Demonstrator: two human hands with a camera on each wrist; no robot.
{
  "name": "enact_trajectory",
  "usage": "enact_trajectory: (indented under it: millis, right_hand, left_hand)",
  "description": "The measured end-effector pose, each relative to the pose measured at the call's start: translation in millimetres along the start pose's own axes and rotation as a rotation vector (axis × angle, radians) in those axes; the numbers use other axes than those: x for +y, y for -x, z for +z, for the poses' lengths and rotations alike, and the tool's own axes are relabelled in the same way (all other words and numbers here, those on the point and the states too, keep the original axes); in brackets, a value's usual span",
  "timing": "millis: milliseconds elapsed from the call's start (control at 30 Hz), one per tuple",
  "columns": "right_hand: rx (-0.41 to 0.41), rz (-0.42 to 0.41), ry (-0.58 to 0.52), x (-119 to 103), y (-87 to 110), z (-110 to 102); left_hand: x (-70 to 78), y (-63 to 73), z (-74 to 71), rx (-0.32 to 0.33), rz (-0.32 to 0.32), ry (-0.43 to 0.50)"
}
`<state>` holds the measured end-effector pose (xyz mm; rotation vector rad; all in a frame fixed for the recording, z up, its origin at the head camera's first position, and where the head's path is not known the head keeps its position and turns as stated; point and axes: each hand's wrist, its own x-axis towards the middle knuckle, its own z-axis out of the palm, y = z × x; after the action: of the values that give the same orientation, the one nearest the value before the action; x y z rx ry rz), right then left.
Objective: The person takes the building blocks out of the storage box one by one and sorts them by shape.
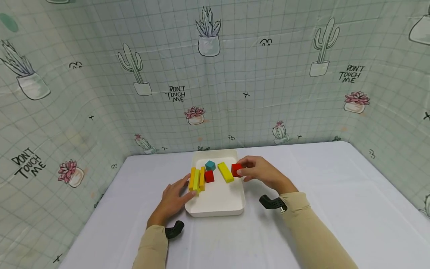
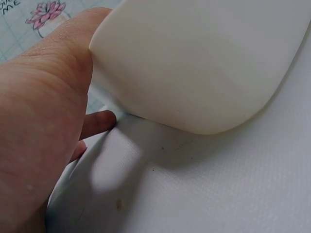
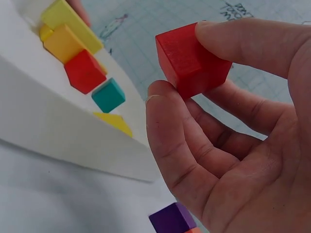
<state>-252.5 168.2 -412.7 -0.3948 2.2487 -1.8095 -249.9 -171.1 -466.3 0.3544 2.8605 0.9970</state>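
Observation:
A red cube (image 1: 235,169) is pinched between the thumb and fingers of my right hand (image 1: 263,173), held up at the right rim of a white tray (image 1: 215,203). My left hand (image 1: 172,200) grips the tray's left side, thumb over the rim and fingers outside the wall. Near that thumb, inside the tray, stand a lime bar (image 1: 196,182) and two orange-yellow bars (image 1: 202,179). Another red cube (image 1: 209,176), a teal block (image 1: 210,165) and a yellow bar (image 1: 225,172) also sit in the tray. The left wrist view shows mostly the tray's outer wall (image 2: 194,73).
Beyond the tray's right side, a purple block (image 3: 172,218) and an orange piece (image 3: 193,230) show in the right wrist view, hidden from the head view. White cloth (image 1: 336,194) covers the table, and a printed curtain (image 1: 235,74) hangs around its back and sides.

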Motion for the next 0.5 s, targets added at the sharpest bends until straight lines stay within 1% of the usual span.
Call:
enact_trajectory:
  millis: [233,500]
  right_hand:
    - [0.021,0.005,0.000,6.5,4.2,-9.6]
    - [0.069,0.016,-0.008,9.2,7.7,-21.0]
  left_hand:
    - [-1.6,-0.1,-0.3,-0.004,0.014,0.002]
    - [-0.7,0.0,-0.9,-0.006,-0.002,-0.001]
